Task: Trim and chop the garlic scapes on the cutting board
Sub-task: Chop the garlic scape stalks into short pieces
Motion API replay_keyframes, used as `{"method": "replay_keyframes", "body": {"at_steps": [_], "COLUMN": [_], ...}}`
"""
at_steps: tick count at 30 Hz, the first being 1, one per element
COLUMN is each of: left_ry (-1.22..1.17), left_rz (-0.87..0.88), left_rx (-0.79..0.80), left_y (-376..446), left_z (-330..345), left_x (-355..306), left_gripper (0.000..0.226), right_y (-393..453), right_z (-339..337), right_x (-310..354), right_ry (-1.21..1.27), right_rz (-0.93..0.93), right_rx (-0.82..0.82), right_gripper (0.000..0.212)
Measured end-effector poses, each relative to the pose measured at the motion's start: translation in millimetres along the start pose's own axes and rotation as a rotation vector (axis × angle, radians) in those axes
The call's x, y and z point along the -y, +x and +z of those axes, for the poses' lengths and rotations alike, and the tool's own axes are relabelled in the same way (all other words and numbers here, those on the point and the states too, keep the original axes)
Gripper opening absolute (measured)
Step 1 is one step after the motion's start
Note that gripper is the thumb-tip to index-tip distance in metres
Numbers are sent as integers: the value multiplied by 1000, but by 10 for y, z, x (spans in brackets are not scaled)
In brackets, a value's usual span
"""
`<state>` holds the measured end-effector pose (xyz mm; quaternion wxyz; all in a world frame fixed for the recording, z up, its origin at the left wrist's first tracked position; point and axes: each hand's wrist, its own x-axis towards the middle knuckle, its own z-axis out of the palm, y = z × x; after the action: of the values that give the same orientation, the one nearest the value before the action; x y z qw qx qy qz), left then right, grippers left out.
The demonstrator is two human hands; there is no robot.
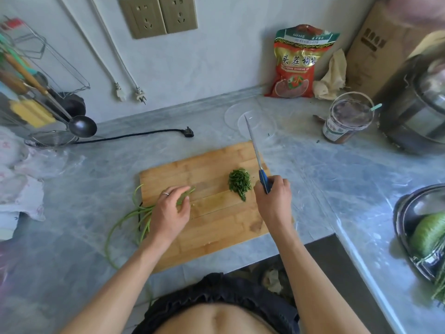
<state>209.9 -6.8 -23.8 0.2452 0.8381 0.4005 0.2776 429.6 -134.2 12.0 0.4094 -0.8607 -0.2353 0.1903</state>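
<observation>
Scapes (125, 220) overhanging board's (216, 237) left edge, knife (255, 150) raised, chopped pile (239, 182) mid-board

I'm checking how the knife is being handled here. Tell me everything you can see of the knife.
The knife has a long, narrow, pale metallic blade and a blue handle. The right hand grips the handle with fingers curled round it. The blade points away from the person, its tip over the clear round lid on the counter beyond the cutting board. It looks lifted, not cutting. The pile of chopped scapes lies just left of the handle, not touching it.
</observation>
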Motion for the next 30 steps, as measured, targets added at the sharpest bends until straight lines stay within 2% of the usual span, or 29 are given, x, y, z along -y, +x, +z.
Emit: {"method": "replay_keyframes", "body": {"at_steps": [2,5,8,11,13,18,23,30], "left_ry": [11,42,72,138,168,236,179,160], "left_rz": [-22,-7,57,149,228,282,207,114], "left_rx": [-44,-70,-52,5,60,78,-2,10], "left_y": [-16,-54,-90,-126,-145,-166,-118,-145], "left_z": [-51,-100,-165,-216,-188,-87,8,111], "left_x": [110,307,486,648,737,775,806,885], "left_gripper": [24,18,14,15,19,24,20,21], "right_y": [-93,-205,-302,-375,-392,-427,-523,-641], "right_z": [82,289,522,678,714,784,838,856], "right_x": [142,298,364,366,341,314,293,326], "right_ry": [29,7,-46,-65,-83,-131,-135,-112], "right_rz": [-35,-91,-134,-201,-238,-271,-300,-307], "right_rx": [51,218,356,420,420,421,426,498], "right_gripper": [21,21,20,13,21,12,11,18]}}
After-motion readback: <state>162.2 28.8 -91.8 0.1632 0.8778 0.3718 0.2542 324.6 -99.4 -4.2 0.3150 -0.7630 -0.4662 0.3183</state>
